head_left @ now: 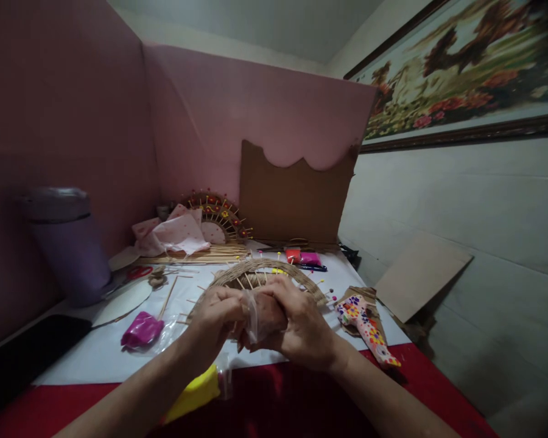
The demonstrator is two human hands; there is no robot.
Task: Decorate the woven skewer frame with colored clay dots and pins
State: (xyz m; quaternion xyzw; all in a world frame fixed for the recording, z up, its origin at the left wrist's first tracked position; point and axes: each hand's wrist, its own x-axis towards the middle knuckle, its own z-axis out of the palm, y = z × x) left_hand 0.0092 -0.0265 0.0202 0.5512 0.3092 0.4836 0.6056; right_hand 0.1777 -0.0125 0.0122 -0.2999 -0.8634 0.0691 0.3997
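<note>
My left hand [217,316] pinches the gathered edge of a small clear plastic bag [252,317] in front of my chest. Around the bag's right side curls my right hand [305,325]; brownish, soft-looking contents [273,316] show through, though their kind is unclear. Just behind both hands lies a twine-wrapped arch [260,266] with thin sticks and coloured tips around its rim; my fingers cover its lower part. A bag of magenta clay [142,330] rests left of my left hand. Below my left wrist is a yellow clay packet [196,392], partly hidden by the forearm.
A purple tumbler [68,249] stands at left, near a dark flat object [41,359]. Farther back are a decorated fan-shaped piece [223,213], pink cloth [178,234], and cut cardboard [296,198]. Red and magenta packets [301,256] lie behind the arch; a flower-patterned figure [365,322] is at right.
</note>
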